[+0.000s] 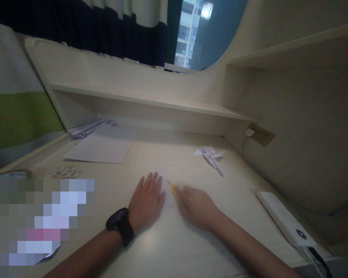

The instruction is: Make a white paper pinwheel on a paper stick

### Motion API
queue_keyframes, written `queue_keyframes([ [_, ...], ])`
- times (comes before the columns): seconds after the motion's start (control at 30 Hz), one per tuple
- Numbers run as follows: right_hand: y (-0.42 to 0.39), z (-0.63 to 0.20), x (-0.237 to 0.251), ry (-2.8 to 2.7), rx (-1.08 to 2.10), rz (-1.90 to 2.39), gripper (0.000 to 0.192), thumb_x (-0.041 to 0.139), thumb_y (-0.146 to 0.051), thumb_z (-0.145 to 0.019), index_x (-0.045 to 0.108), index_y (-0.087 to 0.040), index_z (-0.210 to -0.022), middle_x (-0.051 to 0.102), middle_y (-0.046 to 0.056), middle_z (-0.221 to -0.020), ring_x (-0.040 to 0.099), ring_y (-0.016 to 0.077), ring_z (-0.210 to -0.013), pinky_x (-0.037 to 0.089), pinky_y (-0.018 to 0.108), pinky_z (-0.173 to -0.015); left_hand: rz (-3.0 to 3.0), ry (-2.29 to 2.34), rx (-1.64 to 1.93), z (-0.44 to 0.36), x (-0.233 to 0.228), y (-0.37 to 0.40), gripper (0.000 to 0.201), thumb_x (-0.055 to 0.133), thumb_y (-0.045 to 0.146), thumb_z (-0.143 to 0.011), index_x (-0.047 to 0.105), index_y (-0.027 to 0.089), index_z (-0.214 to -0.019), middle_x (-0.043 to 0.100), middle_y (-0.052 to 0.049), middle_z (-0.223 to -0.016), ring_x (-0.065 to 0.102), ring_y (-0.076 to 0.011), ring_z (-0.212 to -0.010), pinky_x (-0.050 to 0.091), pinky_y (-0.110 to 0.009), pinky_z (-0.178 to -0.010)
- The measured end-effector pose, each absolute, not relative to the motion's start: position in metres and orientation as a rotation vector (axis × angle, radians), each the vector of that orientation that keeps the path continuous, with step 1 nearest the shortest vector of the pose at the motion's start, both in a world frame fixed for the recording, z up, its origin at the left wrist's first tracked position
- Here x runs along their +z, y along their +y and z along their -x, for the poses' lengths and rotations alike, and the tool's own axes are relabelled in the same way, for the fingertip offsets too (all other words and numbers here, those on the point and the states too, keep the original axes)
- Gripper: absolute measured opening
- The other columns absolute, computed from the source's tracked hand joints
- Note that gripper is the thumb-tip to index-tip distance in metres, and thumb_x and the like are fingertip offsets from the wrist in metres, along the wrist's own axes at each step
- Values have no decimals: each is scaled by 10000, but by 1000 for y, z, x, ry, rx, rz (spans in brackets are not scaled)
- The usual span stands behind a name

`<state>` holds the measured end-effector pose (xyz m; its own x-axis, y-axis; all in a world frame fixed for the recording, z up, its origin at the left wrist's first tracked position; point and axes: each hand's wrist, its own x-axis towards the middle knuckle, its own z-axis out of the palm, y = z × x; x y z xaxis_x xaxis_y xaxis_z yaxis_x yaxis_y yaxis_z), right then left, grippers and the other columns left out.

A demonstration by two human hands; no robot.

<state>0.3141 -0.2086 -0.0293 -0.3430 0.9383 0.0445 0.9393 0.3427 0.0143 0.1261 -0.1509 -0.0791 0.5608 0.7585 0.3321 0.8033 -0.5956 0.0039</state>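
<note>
My left hand point(147, 200), with a black watch on the wrist, lies flat on a small white sheet of paper point(168, 199), its fingers stretched out. Part of that sheet is hidden under the palm and fingers. In my right hand point(195, 206) is a slim yellow pointed tool point(173, 189); whether it is a pencil or a craft knife I cannot tell. Its tip points at the paper, close to my left fingertips. Beyond my right hand lies a folded white paper pinwheel point(210, 154) with a rolled paper stick.
A larger white sheet point(104, 144) lies at the back left beside stacked papers point(84, 131). Nearer sits a small pile of pale bits point(66, 171). A white power bank-like box point(284, 216) with cables stands along the right wall, below a socket point(261, 134). A shelf point(150, 101) spans the back.
</note>
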Motion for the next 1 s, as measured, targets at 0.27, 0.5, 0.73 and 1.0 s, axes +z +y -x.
queue_keyframes([
  [0.27,-205,-315,-29,-2568,-61,1799,441,313,-287,-929,401,-185,-1349,621,90,-904,586,187,-712,421,301,-611,2641,-1318,-454,-126,-80,-151,534,268,364,-960,419,66,-1376,383,-170,-1460,301,-307,-1367,220,-503,-1116],
  [0.5,-201,-317,-32,-2547,-65,1777,428,317,-281,-926,428,-183,-1327,622,84,-885,581,185,-714,415,297,-623,2654,-1325,-483,-126,-79,-151,532,278,361,-958,418,65,-1377,382,-177,-1459,300,-309,-1367,208,-506,-1119],
  [0.73,-195,-315,-30,-2565,-69,1807,439,313,-297,-928,403,-191,-1345,622,88,-908,591,193,-707,415,302,-607,2664,-1327,-471,-125,-78,-152,542,276,361,-956,403,57,-1387,375,-183,-1461,293,-310,-1370,210,-504,-1119],
  [1.0,-196,-314,-29,-2571,-64,1828,451,315,-282,-929,365,-191,-1368,622,93,-916,587,190,-717,428,308,-627,2649,-1326,-483,-126,-80,-151,532,281,370,-952,406,89,-1386,380,-160,-1464,298,-304,-1369,209,-508,-1115],
])
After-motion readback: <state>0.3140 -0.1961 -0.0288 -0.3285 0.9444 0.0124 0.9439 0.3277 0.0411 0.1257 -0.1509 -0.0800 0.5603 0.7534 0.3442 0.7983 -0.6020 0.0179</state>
